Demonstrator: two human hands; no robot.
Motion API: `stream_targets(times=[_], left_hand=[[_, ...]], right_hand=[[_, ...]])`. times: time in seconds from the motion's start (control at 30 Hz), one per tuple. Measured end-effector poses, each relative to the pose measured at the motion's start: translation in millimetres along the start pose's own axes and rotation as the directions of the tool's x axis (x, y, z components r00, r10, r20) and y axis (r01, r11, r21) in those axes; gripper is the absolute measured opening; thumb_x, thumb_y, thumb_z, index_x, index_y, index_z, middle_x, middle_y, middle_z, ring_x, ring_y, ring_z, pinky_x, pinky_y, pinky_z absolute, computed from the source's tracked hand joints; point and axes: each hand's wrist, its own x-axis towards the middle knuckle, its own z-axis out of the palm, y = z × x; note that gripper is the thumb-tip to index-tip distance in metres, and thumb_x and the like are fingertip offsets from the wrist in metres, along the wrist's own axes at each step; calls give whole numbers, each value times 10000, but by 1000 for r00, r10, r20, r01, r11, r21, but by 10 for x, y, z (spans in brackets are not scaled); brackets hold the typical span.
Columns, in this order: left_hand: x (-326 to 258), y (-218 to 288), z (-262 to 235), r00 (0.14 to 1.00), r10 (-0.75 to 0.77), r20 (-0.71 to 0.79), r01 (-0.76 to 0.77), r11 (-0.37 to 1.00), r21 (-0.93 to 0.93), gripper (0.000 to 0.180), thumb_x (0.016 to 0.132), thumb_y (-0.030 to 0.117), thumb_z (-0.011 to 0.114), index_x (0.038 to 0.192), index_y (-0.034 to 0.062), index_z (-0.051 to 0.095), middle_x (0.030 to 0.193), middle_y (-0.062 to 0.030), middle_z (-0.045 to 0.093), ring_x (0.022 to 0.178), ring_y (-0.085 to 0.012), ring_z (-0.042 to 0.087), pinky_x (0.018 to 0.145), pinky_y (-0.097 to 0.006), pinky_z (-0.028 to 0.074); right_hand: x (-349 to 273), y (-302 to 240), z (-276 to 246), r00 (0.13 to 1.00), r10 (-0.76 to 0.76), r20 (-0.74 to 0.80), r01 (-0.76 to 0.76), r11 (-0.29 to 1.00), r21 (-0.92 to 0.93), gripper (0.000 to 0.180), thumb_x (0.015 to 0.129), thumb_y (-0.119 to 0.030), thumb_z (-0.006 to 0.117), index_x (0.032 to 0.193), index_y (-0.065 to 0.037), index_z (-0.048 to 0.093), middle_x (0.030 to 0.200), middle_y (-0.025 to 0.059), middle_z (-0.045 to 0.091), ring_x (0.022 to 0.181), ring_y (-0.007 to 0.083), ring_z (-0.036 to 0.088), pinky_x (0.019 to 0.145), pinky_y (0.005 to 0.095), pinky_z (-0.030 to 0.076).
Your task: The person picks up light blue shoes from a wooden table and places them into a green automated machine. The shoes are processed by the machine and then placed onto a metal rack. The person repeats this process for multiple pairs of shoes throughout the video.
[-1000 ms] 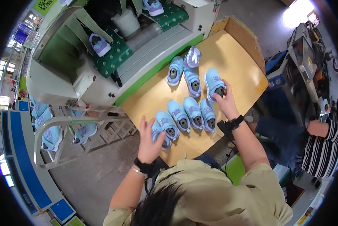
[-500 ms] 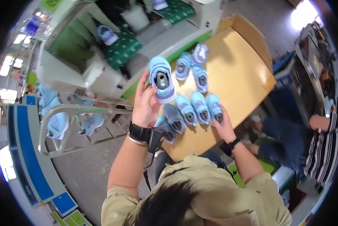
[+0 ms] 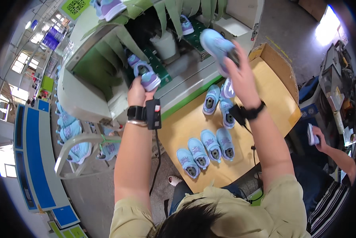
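Lilac shoe (image 3: 148, 77): I am holding it in my left hand (image 3: 137, 92), fingers closing around its heel, just above the green belt (image 3: 162, 75) at the machine mouth.
Light blue shoe (image 3: 217, 47): I am gripping it in my right hand (image 3: 241, 75), fingers wrapping its side, raised over the grey machine ledge (image 3: 194, 81).
Row below the right grip: four light blue shoes (image 3: 205, 148) are lying side by side on the yellow table (image 3: 273, 91); three more (image 3: 221, 101) are lying nearer the wrist.
Risk: I am judging that the lilac shoe, pinched at one end only, could tip off the belt edge; the raised blue shoe could brush the hanging green strips (image 3: 178, 10).
Signs: a green square panel with a dark pattern (image 3: 78, 6) is showing above the left grip; blue flat panels (image 3: 33, 158) are standing far left of it.
Neighbour: another person's hand (image 3: 316, 137) is holding a small pale object, well right of my right arm.
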Motion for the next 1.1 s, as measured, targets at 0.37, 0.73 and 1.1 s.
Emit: stream_targets(times=[0.37,0.73,1.1], left_hand=[[-152,-340,-9,706,673,219,-489,241,838,735,930,149,671,1517,-102,306,1513,-322,392,1401,-377,438,1157,-391,346],[-886,-714,13,802,517,300,-492,285,823,820,949,168,648,1597,-9,177,1667,-243,115,1548,-344,147,1235,-422,164],[-1816,-773,-629,909,-3,417,-411,168,896,594,885,98,688,1445,49,496,1662,-207,142,1498,-382,281,1202,-457,283]], right_hand=[[337,408,186,976,-150,156,187,949,-253,681,914,-351,709,1501,-140,434,1508,182,426,1371,386,432,1124,497,361],[-557,1101,-1720,955,295,-44,-265,772,-578,544,885,-224,737,1363,-32,564,1357,214,584,1306,350,527,1108,403,401],[-882,1966,-1165,854,445,-270,-520,758,-394,449,913,-297,725,1200,38,639,1125,208,682,1035,269,662,865,371,511]])
